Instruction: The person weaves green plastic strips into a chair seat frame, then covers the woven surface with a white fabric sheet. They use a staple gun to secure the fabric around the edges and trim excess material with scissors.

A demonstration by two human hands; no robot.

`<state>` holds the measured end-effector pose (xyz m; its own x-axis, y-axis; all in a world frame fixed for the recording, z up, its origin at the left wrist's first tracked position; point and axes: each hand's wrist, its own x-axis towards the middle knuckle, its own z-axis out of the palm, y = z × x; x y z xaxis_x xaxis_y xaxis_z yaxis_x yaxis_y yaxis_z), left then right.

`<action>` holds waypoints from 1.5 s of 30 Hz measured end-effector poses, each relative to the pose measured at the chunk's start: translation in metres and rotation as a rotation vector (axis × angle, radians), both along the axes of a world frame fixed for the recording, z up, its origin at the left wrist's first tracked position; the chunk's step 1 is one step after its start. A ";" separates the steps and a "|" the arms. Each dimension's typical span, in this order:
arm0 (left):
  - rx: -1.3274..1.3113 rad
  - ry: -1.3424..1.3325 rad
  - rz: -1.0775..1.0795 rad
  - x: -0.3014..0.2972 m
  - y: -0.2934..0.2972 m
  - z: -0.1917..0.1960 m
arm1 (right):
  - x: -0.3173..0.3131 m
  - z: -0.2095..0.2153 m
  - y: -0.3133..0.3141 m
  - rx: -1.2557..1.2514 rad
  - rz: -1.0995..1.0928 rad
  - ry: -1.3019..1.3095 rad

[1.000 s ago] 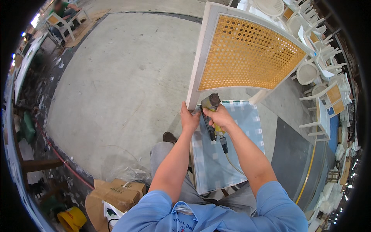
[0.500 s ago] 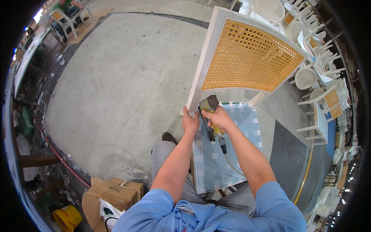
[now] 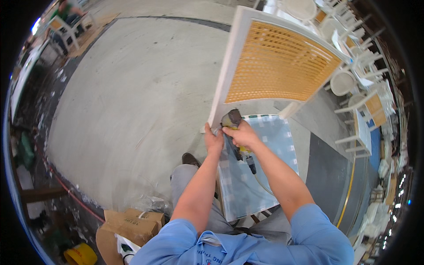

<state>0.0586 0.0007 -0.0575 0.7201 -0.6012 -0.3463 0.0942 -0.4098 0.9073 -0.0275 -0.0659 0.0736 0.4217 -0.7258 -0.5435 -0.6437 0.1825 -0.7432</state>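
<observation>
In front of me stands a white chair with a woven cane back panel point(image 3: 282, 62) in a pale frame. Its seat point(image 3: 269, 176) is covered by a blue-and-white checked cloth under clear film. My left hand point(image 3: 214, 141) grips the lower end of the left back post point(image 3: 223, 95), where the back meets the seat. In my right hand point(image 3: 244, 136) is a yellow and dark air stapler point(image 3: 232, 118), its fingers closed round the handle. The stapler's nose is beside my left fingers; its exact contact point is hidden. A thin air hose point(image 3: 263, 183) trails from the handle.
Several white chairs point(image 3: 344, 84) crowd the right side. A cardboard box point(image 3: 139, 223) sits low on the left, with a yellow bucket point(image 3: 81, 255) farther left. A red hose point(image 3: 73, 194) runs along the floor. At the far left a person sits near another white chair point(image 3: 66, 31).
The view has shifted slightly, so the scene sits a little farther left. The stapler has moved slightly closer to the left post and my left hand. Both hands keep their hold.
</observation>
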 end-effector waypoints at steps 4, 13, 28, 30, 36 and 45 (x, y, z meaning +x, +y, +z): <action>-0.112 0.042 -0.002 -0.011 -0.002 -0.012 | -0.011 0.008 -0.004 0.025 -0.016 0.015; 0.081 -0.325 0.194 -0.004 0.011 0.028 | -0.123 0.090 0.006 -0.209 -0.061 0.123; 0.398 -0.705 -0.929 -0.034 -0.110 0.058 | -0.228 0.106 -0.013 -0.129 -0.276 -0.001; 0.402 -0.687 -0.916 -0.040 -0.114 0.056 | -0.242 0.111 -0.015 -0.197 -0.303 0.028; 0.463 -0.657 -0.857 -0.040 -0.122 0.059 | -0.309 0.175 0.001 -0.339 -0.486 0.064; 0.471 -0.586 -0.924 -0.042 -0.129 0.068 | -0.386 0.229 0.082 -0.324 -0.631 -0.036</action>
